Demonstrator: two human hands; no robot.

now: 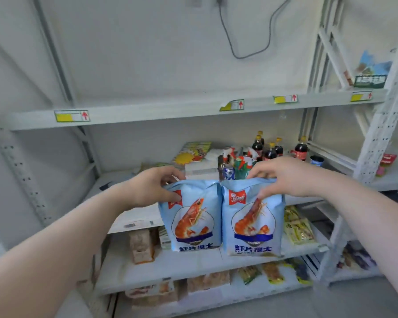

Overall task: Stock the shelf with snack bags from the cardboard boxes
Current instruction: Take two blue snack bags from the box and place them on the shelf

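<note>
Both forearms (pixel 55 249) reach in from the lower corners. Each grip is clamped on a bag's top edge: left hand (pixel 152 189) on the left snack bag (pixel 193 221), right hand (pixel 292 177) on the right snack bag (pixel 253 223). The bags hang side by side at frame centre, before the middle shelf (pixel 136 216). This looks like the placing step; next, stand them upright on the board and let go

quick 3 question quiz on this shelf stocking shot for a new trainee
1. True or false: the left hand grips the left bag at its top, and the right hand grips the right bag at its top.
2. What picture is printed on both bags? A) shrimp B) corn C) potato
3. Fill in: the arrows on the shelf-edge labels are coloured ___.
Key: 1 true; 2 A; 3 red.
</note>
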